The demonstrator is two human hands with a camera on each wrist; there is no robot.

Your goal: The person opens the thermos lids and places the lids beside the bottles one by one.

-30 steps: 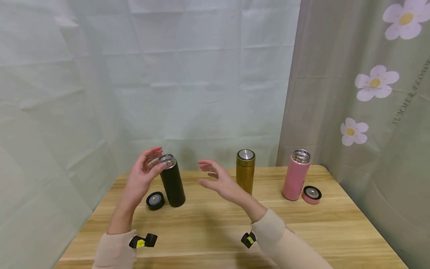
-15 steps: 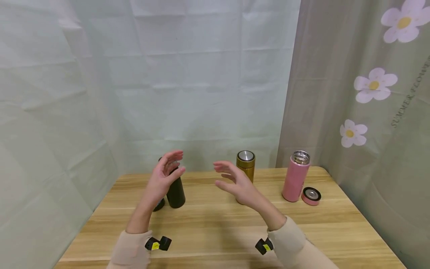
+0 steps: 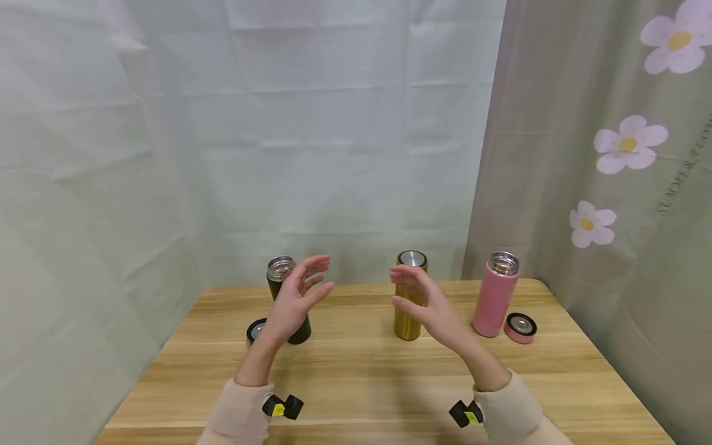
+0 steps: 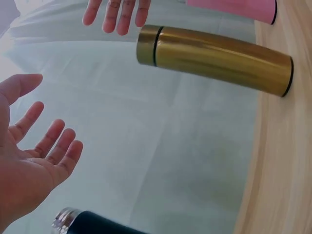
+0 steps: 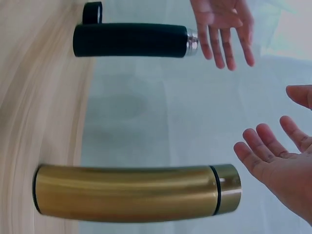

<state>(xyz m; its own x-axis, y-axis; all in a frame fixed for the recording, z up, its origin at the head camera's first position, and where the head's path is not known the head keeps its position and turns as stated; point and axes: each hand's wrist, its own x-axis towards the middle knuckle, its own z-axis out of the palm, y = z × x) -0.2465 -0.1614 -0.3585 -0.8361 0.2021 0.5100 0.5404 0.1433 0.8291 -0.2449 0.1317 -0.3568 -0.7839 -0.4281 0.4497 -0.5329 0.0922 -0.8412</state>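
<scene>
My left hand (image 3: 297,303) hovers above the table with relaxed fingers and holds nothing. In the head view it overlaps the black thermos bottle (image 3: 301,334), which stands uncapped with its steel mouth showing. Partly behind my left wrist lies the black lid (image 3: 255,329). My right hand (image 3: 431,306), also free of any object, is nearest to the gold thermos bottle (image 3: 408,324) and partly covers it in the head view. The gold bottle's lid (image 5: 228,188) is on. Both palms face each other, apart from the bottles in the wrist views.
To the right an uncapped pink thermos bottle (image 3: 494,303) stands upright, its pink lid (image 3: 521,327) lying beside it. Everything sits on a wooden table (image 3: 356,383). Pale curtains (image 3: 345,154) hang behind and at the sides.
Both hands have moved to the right, the left from the black bottle's mouth to its right side, the right in front of the gold bottle. The bottles and lids have stayed put.
</scene>
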